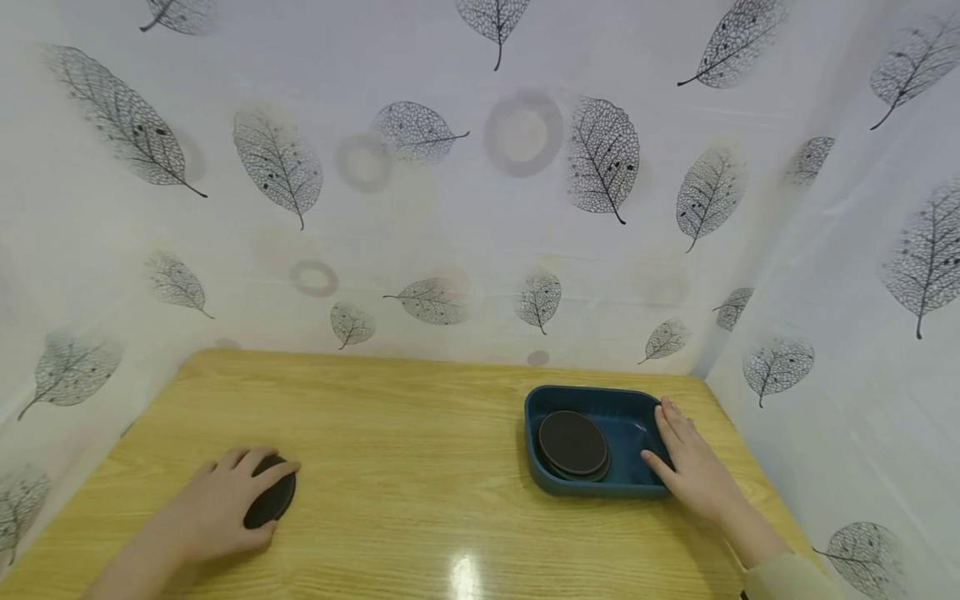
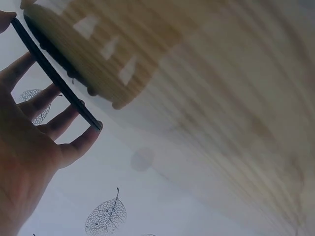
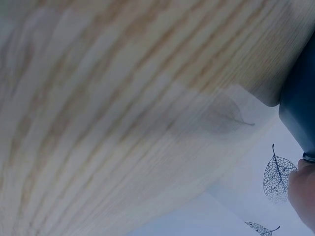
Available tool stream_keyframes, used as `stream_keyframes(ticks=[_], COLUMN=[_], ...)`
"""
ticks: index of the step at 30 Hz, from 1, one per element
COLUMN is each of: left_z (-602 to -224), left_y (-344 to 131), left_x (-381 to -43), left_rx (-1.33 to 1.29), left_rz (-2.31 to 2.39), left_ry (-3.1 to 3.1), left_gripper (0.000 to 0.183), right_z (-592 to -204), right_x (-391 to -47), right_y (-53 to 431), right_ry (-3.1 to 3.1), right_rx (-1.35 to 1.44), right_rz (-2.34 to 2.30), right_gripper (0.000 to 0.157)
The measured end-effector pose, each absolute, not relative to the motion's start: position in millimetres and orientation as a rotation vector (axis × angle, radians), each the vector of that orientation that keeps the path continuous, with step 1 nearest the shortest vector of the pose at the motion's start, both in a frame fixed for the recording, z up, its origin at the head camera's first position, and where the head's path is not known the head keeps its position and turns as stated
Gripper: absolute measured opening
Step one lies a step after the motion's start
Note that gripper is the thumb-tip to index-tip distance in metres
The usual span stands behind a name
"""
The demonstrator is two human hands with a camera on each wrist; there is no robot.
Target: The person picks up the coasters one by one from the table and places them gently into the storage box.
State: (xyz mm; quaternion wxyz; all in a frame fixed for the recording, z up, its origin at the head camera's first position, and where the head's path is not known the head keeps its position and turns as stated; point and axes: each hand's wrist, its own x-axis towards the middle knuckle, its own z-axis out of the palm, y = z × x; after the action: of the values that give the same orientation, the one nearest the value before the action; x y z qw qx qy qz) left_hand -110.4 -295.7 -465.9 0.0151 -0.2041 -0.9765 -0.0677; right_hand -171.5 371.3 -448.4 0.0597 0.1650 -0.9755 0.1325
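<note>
At the left of the table, my left hand (image 1: pixel 221 504) grips a thin round black coaster (image 1: pixel 272 493), its thumb and fingers spread around the edge. The left wrist view shows the coaster (image 2: pixel 54 73) edge-on, held by the fingertips close over the wooden surface. Across at the right, my right hand (image 1: pixel 693 462) holds the right end of a dark blue rectangular tray (image 1: pixel 551 483), with the thumb over the inner side and the fingers along the rim. Inside the tray's left half lie stacked black coasters (image 1: pixel 573 442). Only a fingertip and part of the tray (image 3: pixel 300 98) show in the right wrist view.
The light wooden table (image 1: pixel 390 442) spans the space between the hands, and a bright reflection lies near its front. White sheeting (image 1: pixel 450 233) printed with leaves hangs behind the table and along both sides.
</note>
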Motion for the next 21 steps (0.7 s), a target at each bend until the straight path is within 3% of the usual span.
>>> stream_keyframes(ticks=[21], left_z=[-447], left_y=[-257], left_x=[-137], left_rx=[-0.802], left_rz=[-0.154], left_ry=[-2.894], left_gripper=[0.073], right_z=[-449], right_x=[-171], right_y=[371], right_ry=[-2.914], right_rx=[0.519], right_rz=[0.409], right_gripper=[0.081])
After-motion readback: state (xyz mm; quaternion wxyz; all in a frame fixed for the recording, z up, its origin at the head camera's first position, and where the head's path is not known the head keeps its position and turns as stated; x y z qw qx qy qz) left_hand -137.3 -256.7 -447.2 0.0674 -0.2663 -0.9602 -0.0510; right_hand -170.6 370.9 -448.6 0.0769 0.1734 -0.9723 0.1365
